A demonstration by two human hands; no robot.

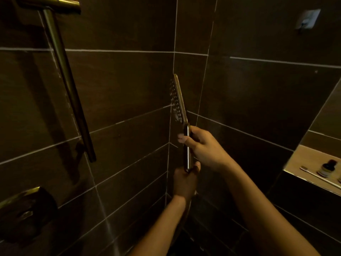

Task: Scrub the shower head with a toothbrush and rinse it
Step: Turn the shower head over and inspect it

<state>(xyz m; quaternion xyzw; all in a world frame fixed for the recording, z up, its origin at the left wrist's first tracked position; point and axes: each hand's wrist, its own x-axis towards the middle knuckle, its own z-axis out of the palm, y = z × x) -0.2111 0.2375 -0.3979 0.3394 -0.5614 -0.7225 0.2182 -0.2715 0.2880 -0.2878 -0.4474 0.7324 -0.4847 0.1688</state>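
Facing the dark tiled wall (120, 89), I hold the shower head (178, 97) upright in the corner, my right hand (204, 146) wrapped round its handle, my left hand (184, 182) closed below. The toothbrush (317, 177) lies in the niche (302, 161) beside a small bottle (325, 169), label unreadable.

One head-worn view looks forward and slightly down into a tiled corner (171, 126), close to it; a rail (68, 85) stands left, a niche (302, 163) right.
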